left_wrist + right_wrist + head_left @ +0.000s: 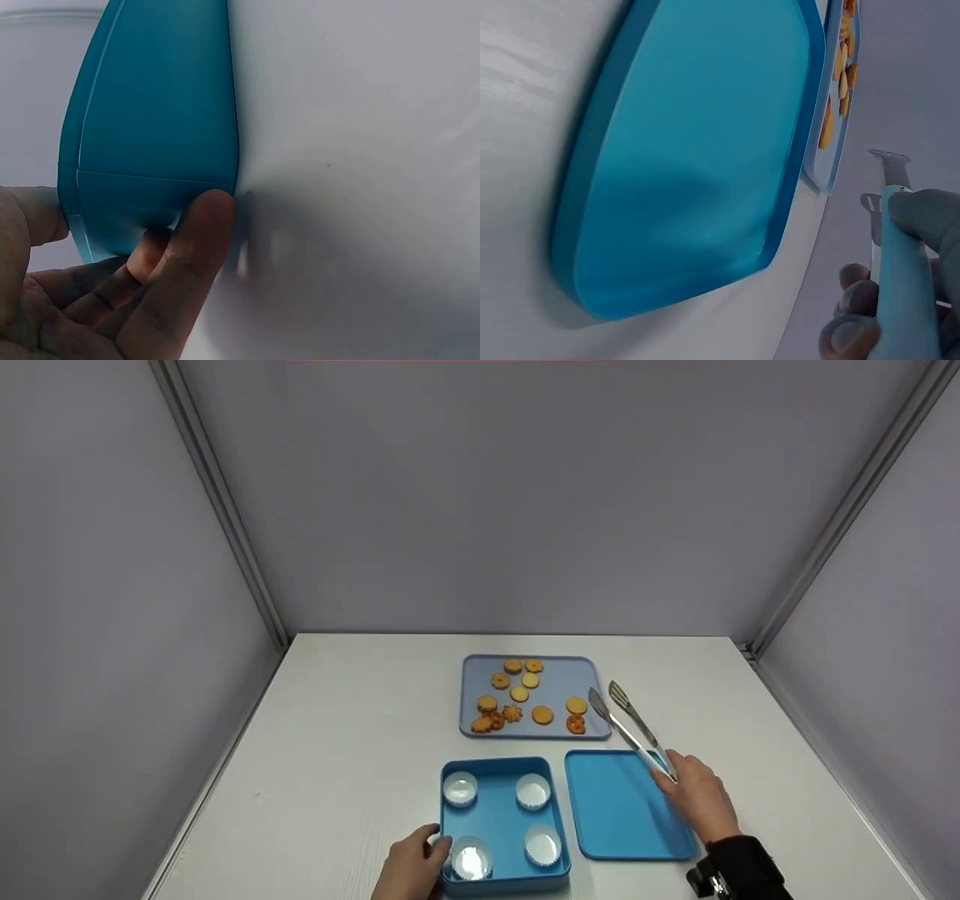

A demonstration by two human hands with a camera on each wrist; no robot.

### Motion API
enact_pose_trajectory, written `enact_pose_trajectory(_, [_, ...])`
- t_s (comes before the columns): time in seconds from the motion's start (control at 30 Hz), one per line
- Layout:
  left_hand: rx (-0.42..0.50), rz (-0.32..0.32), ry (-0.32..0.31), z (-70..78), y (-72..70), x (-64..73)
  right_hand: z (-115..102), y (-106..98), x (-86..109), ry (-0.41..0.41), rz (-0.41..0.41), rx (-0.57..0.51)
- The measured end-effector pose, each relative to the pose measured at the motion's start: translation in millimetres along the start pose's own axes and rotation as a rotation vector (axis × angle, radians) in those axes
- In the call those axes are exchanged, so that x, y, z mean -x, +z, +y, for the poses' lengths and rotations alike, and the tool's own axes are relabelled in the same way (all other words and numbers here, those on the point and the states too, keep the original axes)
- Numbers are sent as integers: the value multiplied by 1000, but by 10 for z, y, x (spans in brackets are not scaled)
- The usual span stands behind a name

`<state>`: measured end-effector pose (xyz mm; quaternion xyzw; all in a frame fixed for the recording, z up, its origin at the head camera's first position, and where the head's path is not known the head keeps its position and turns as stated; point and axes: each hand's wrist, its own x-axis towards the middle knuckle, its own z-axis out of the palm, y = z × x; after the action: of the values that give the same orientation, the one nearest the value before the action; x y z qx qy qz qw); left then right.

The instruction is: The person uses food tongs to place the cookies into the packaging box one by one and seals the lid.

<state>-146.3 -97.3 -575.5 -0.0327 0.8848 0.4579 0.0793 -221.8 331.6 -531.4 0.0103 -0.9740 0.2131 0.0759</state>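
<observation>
My left hand (411,861) grips the near left side of a blue box (501,817), thumb at the rim and fingers along the outer wall. In the left wrist view the fingertips reach the lower edge of the box (161,112), by the tabletop. Inside it stand several white fluted cups (532,792), close to the corners. Metal tongs (634,745) are in my right hand (705,801), their two arms spread apart. The tongs' tips point forward, one overlapping the cookie tray's right edge in the head view. The right wrist view shows the pale handle (907,277) between thumb and fingers.
A blue-grey tray (562,675) holds several cookies (542,715) and pretzels (575,724) behind the box. Right of the box lies a shallow blue lid (622,814), beneath the tongs. Grey panels (510,502) enclose the white table (337,735) at back and sides.
</observation>
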Motion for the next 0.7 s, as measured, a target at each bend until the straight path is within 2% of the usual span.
enact_pose_trajectory(0.23, [10, 5, -22, 7, 14, 2, -177, 21, -131, -20, -74, 22])
enact_pose_trajectory(0.47, [3, 16, -25, -1, 17, 7, -347, -8, -292, -65, -98, 53])
enact_pose_trajectory(0.7, [6, 12, -20, 3, 11, 8, -473, -47, -407, -44, -127, 65])
